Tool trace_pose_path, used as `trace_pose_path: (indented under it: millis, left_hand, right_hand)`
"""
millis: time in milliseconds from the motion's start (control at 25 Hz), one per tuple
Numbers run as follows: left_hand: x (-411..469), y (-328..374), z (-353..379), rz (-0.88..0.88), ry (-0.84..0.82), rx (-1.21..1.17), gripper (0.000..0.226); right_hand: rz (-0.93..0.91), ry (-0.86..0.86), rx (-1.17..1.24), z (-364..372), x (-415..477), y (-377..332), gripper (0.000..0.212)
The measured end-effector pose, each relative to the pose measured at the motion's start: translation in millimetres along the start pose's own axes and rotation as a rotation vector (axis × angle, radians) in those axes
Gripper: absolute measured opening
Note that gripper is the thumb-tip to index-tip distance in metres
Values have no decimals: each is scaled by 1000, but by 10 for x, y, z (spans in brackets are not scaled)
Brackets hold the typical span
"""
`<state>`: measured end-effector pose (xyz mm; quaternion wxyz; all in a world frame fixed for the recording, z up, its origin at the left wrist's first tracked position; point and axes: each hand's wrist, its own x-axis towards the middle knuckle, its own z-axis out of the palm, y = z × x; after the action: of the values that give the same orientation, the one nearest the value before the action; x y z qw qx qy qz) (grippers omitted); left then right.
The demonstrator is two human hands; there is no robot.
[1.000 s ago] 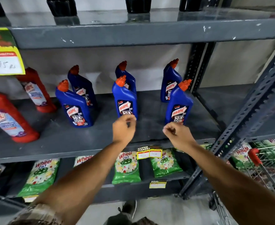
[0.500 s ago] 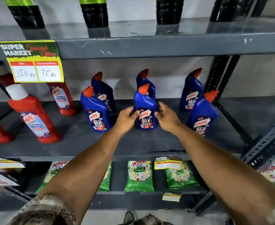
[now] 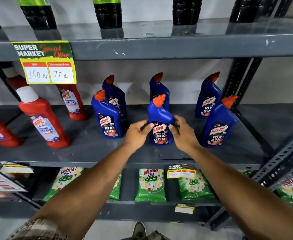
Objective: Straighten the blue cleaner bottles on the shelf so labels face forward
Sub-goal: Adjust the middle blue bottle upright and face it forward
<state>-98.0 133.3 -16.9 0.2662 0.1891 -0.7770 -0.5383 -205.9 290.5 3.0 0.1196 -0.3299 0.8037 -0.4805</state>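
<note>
I have the middle front blue bottle pinched between both hands on the grey shelf, my left hand on its left side and my right hand on its right, thumbs at the label's edges. Its label looks close to facing me. If I twist too hard, I could tip this tall, narrow bottle back into the bottle behind it, just past its cap. Sliding it right could crowd the front bottle to its right, which stands near.

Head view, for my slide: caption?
Both hands grip the front middle blue bottle on the shelf.
</note>
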Motion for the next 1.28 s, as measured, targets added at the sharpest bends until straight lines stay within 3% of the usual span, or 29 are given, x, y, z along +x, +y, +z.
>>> trace_pose_path:
  millis: [240,360,480,640,760,840,1000,1280]
  left_hand:
    - [-153,90,32,-57,64,63,33]
    - [-286,-53,-89,-117,288,134,34]
    - [-460,-287,-494,-30,558,126,25]
    - [-262,-464,-1150,-85,784,36,30]
    - [-18,-444,-1357,-222,640,-98,39]
    - [45,-387,-1427,-284,495,-260,34]
    - [93,-430,-1532,-275,310,-301,29]
    - [-19,-566,-1672,-223,237,-226,38]
  right_hand:
    - [21,64,21,79,-179,-11,53]
    - [-18,175,-93,153,-347,-3,31]
    - [-125,-52,-159,306,-390,-108,4]
    - [-228,-150,-99,705,-128,-523,12]
    - [-153,-180,-35,1041,144,-863,45]
    - [-56,-215,0,1292,333,-981,61]
    - [-39,-202,17,1676,499,-977,59]
    - [-16,-101,-11,1768,338,-1002,52]
